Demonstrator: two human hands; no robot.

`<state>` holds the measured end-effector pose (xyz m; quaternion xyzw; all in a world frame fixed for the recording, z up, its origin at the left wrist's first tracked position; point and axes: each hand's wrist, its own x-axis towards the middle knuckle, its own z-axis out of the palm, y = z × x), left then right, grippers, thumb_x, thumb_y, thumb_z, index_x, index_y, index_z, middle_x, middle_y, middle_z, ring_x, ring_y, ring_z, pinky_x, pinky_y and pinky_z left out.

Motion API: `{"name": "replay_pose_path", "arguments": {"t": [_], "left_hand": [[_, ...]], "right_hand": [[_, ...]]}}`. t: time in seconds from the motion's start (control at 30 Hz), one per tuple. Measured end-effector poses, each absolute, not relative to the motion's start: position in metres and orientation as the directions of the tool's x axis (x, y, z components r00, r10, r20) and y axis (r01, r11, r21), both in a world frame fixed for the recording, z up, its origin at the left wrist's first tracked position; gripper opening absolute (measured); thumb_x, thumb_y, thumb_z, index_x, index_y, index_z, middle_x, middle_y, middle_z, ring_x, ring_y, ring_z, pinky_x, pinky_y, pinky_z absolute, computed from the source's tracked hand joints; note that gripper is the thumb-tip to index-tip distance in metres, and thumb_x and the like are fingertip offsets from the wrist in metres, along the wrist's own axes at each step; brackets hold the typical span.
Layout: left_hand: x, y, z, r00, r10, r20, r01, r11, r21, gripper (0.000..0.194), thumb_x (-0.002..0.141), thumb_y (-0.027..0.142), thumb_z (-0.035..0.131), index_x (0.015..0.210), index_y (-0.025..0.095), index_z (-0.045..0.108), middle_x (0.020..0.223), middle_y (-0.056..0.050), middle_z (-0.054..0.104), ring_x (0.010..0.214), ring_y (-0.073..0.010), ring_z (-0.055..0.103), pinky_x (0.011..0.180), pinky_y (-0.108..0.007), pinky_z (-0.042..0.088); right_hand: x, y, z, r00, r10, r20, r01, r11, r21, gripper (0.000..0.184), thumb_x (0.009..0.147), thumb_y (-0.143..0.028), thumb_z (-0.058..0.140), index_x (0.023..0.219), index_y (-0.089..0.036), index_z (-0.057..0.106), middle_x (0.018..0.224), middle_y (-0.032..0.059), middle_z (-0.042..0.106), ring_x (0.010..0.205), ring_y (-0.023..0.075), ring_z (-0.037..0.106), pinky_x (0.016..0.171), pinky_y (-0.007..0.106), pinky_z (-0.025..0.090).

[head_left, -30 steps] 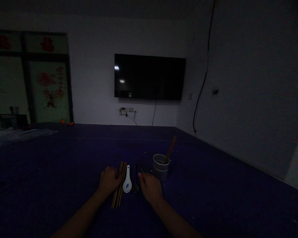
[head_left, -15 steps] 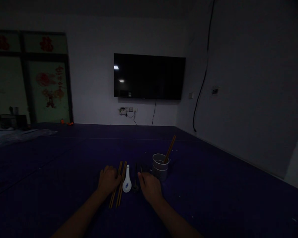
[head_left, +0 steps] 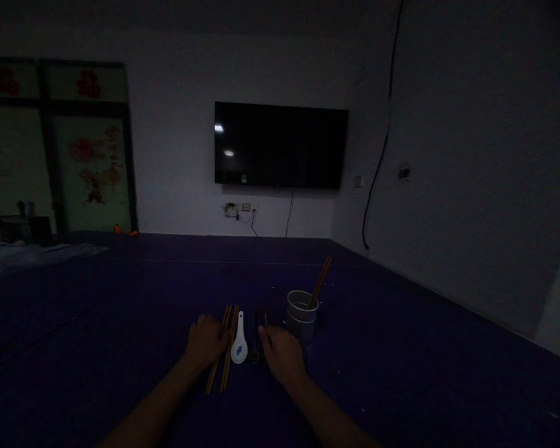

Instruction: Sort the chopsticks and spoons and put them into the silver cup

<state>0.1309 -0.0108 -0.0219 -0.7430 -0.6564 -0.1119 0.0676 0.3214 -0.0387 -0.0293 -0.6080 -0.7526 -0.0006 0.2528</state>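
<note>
My left hand rests on the table with curled fingers, its thumb over the left pair of wooden chopsticks. A second pair of chopsticks lies just right of that pair. Beside them is a white soup spoon with a blue mark in its bowl, then a dark long-handled spoon. My right hand is closed over a thin metal utensil; only its far tip shows, so its kind is hidden. Behind the right hand stands a grey metal cup with chopsticks leaning in it.
The dark blue table runs back to the wall, with small white specks on it. Plastic sheeting and a dark holder are at far left. Small orange items lie near the door. A television hangs on the wall.
Both hands keep nearly the same place. The chopsticks under my left hand have shifted very slightly; the spoons and cup stay put.
</note>
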Motion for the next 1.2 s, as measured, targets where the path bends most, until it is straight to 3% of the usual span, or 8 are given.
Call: {"name": "replay_pose_path", "arguments": {"t": [0.97, 1.2], "left_hand": [[0.1311, -0.0058, -0.0248, 0.093, 0.969, 0.229, 0.991, -0.112, 0.072, 0.035, 0.084, 0.035, 0.038, 0.087, 0.016, 0.068, 0.099, -0.013, 0.067, 0.108, -0.0288, 0.052, 0.087, -0.04, 0.04], [0.1349, -0.0113, -0.0186, 0.106, 0.965, 0.238, 0.994, -0.109, -0.002, 0.037, 0.085, 0.034, 0.037, 0.097, 0.017, 0.067, 0.105, -0.014, 0.066, 0.11, -0.029, 0.051, 0.09, -0.043, 0.035]], "right_hand": [[0.3208, -0.0389, -0.03, -0.192, 0.907, 0.374, 0.917, 0.302, -0.262, 0.048, 0.099, -0.038, 0.026, 0.081, -0.018, 0.066, 0.082, 0.0063, 0.072, 0.076, 0.0158, 0.067, 0.06, 0.023, 0.035], [0.3204, -0.0383, -0.0295, -0.187, 0.91, 0.37, 0.921, 0.293, -0.256, 0.047, 0.099, -0.038, 0.028, 0.079, -0.019, 0.066, 0.082, 0.0061, 0.071, 0.076, 0.0156, 0.066, 0.058, 0.022, 0.035]]}}
